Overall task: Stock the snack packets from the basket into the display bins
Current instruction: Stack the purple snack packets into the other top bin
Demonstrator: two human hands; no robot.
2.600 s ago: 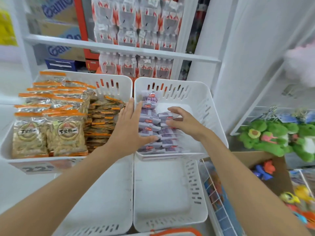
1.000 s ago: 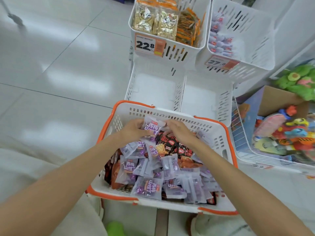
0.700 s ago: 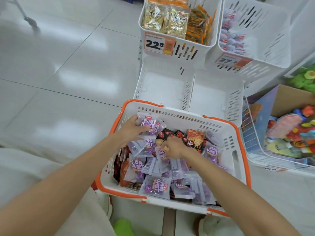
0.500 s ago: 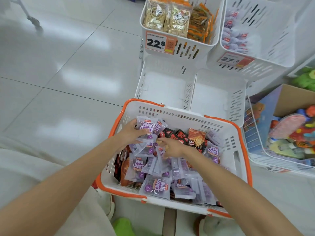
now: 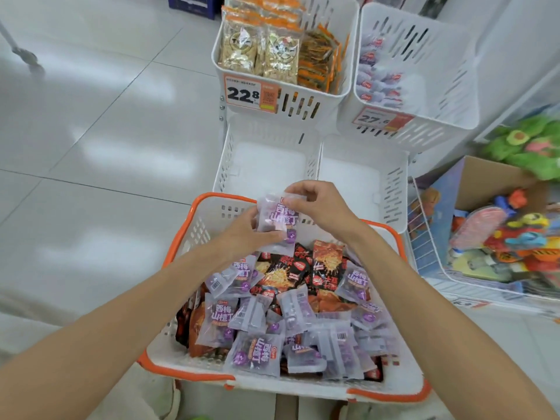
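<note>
Purple packets [image 5: 277,219]: lifted off basket [image 5: 194,234] pile.
L hand [image 5: 242,234] & R hand [image 5: 318,207] both pinched the bunch over basket's far rim; pick done, binning prob. next.

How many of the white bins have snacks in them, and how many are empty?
Bins with snacks: 2
Empty bins: 2
Total: 4

bright overhead light, floor [image 5: 91,147] glare, soft warped edges
</note>
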